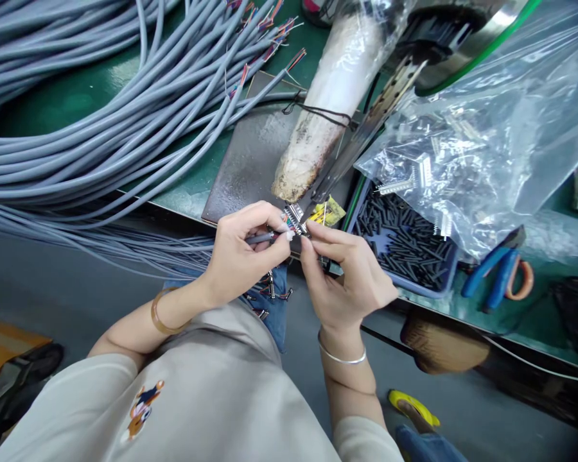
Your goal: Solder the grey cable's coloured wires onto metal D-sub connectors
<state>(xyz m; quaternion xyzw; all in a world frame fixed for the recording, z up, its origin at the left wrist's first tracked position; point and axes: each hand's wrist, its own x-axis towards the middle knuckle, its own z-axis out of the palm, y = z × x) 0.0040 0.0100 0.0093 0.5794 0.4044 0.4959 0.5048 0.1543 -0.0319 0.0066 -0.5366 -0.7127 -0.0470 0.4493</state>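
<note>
Your left hand pinches a grey cable near its stripped end, its long axis running left to right, tip toward the small metal connector your right hand grips just off the desk edge, likely steadying both for close alignment.

a green surface carries a thick bundle of grey cables on its left, a dark metal plate in the middle, a blue tray of black sleeves under a clear plastic bag, and blue-handled pliers at right.
</note>
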